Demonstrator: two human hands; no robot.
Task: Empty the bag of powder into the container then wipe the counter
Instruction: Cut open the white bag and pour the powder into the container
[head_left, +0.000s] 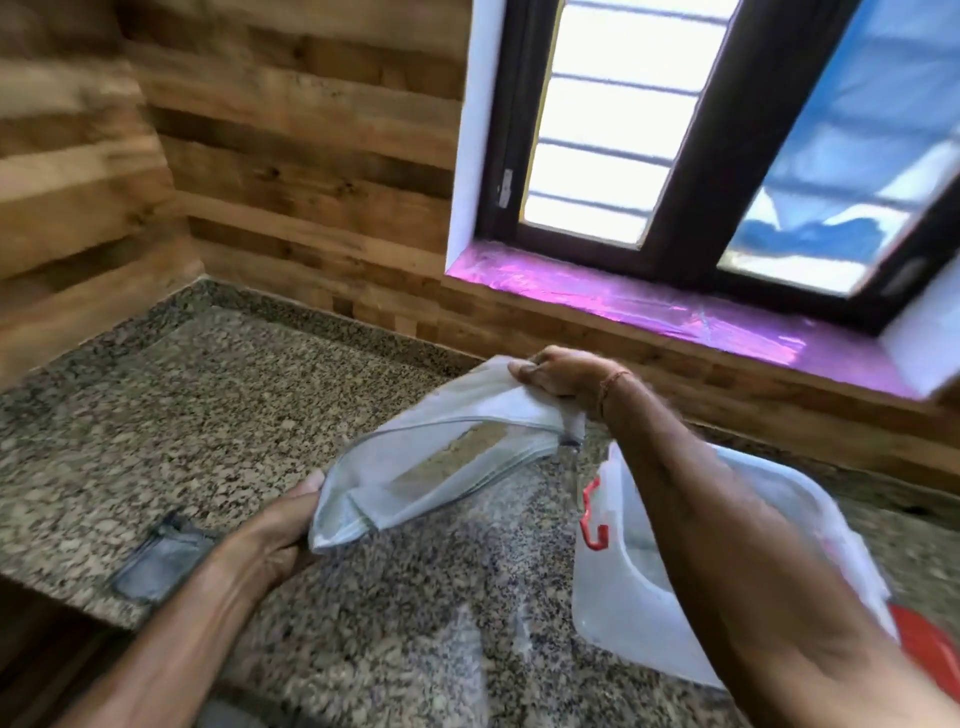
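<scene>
A clear plastic zip bag (415, 462), dusty white inside, hangs stretched above the granite counter (208, 395). My left hand (280, 530) grips its lower left corner. My right hand (561, 379) pinches its upper right edge, higher and farther back. The bag looks nearly flat; the counter shows through it. To the right stands a translucent plastic container (623, 582) with a red latch (595, 519), partly hidden behind my right forearm. A faint white powder dusting lies on the counter near the container.
A dark grey flat object (161, 561) lies at the counter's left front edge. A red lid piece (924, 639) shows at far right. Wood-panelled walls stand behind, with a window and a purple sill (649, 306) at back right.
</scene>
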